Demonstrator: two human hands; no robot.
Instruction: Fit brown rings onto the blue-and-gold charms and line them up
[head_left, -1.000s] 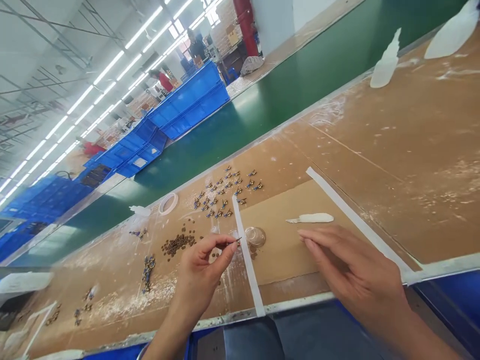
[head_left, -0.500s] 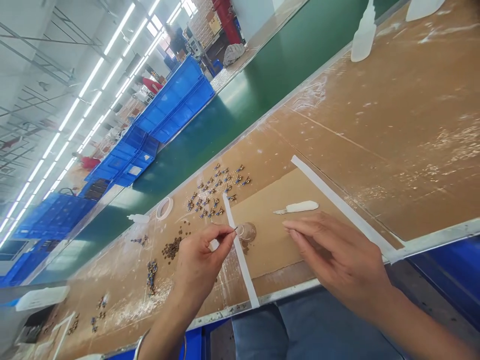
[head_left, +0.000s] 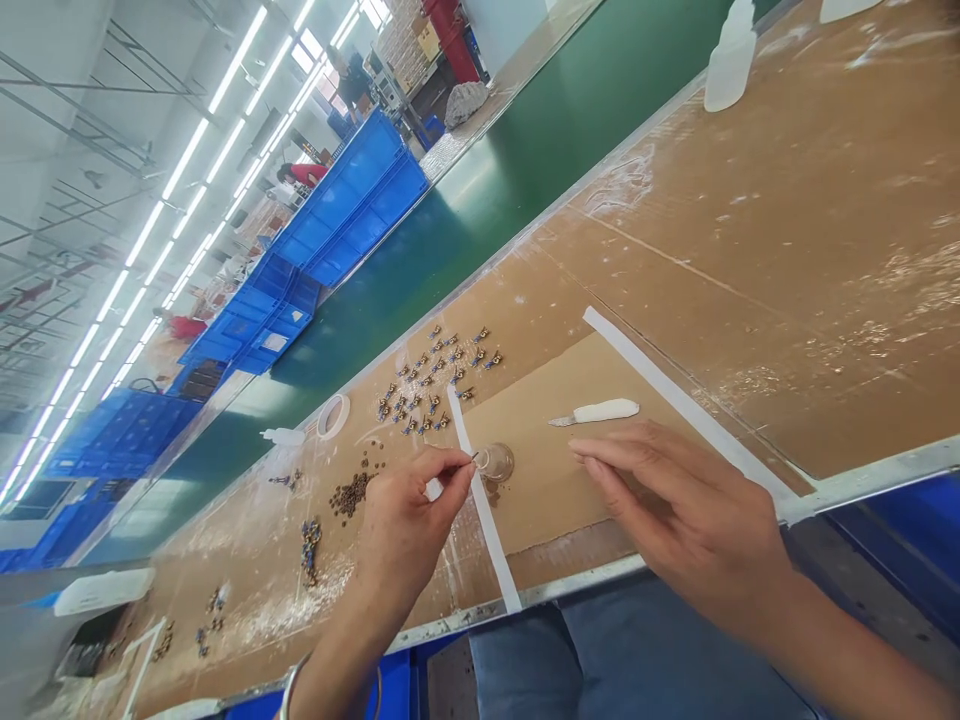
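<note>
My left hand [head_left: 416, 510] is closed in a pinch, with the tip of a small dark piece [head_left: 475, 456] sticking out between thumb and forefinger. Right beside those fingertips stands a small clear cup [head_left: 496, 462] on the cardboard. My right hand [head_left: 682, 500] hovers over the board's right side, thumb and fingers brought together; whatever they may hold is too small to make out. Just beyond it lies a white-handled knife [head_left: 600, 411] with a smeared blade. Past my left hand are a heap of small brown beads [head_left: 351, 495] and many small blue-and-gold pieces [head_left: 431, 375] spread out.
White tape strips [head_left: 491, 545] border the cardboard sheet [head_left: 547, 480]. A tape roll [head_left: 333, 416] and a small white bottle [head_left: 283, 437] lie at the far left. A larger squeeze bottle [head_left: 731, 60] is at the back right. Behind runs a green belt [head_left: 540, 140] with blue crates [head_left: 352, 215] beyond.
The view has shifted very slightly. Both hands keep nearly the same pose and place, and nothing on the table has visibly moved.
</note>
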